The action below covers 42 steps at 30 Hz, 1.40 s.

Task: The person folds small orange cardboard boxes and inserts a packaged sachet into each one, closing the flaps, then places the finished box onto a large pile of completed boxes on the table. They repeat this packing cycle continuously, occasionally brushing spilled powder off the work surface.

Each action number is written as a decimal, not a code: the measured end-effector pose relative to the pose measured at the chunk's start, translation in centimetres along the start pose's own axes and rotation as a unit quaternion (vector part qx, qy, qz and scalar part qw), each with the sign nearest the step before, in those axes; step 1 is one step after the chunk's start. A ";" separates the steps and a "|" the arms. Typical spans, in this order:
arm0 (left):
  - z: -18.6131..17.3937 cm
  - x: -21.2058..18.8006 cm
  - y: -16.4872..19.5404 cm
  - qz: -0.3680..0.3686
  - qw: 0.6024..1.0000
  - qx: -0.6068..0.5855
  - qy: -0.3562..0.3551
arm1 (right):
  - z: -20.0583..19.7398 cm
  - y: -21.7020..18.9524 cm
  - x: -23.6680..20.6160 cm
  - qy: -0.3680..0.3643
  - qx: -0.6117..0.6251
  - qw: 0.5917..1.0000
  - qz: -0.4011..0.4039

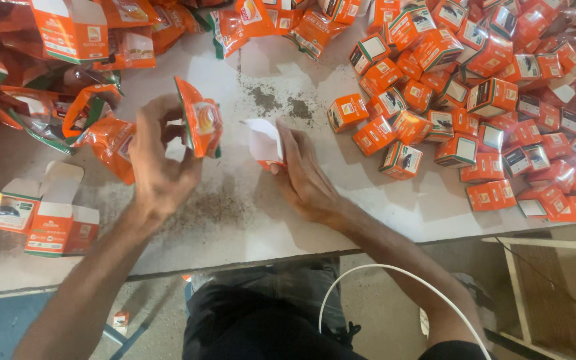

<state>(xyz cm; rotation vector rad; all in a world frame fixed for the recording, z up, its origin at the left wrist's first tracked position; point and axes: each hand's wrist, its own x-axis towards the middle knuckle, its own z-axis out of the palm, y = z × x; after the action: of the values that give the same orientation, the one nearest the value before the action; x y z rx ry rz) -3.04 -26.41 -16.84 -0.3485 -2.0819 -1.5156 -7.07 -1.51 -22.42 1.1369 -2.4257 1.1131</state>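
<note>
Orange everywhere here. Nearest, the left hand (160,167) pinches a flattened orange carton (200,125) by its edge, held up off the tabletop (235,213). The right hand (305,177) is closed on a half-folded box (265,143) with its white flap open — just beside the carton, not touching. Further left lie open boxes (41,217); to the far right, a big heap of closed small boxes (475,100).

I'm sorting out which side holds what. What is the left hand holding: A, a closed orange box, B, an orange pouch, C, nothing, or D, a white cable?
B: the left hand pinches an orange pouch above the table, while the right hand holds a small open box.
</note>
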 end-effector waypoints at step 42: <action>4.9 0.6 -3.6 -0.276 0.928 -0.155 -0.197 | 0.0 -0.6 0.3 0.009 0.015 1.000 0.016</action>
<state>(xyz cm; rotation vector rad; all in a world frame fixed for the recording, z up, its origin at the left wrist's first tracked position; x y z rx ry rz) -6.63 -23.11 -20.43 -0.1966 -2.3754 -2.2799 -6.84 -1.95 -21.96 1.0957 -2.4306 1.1673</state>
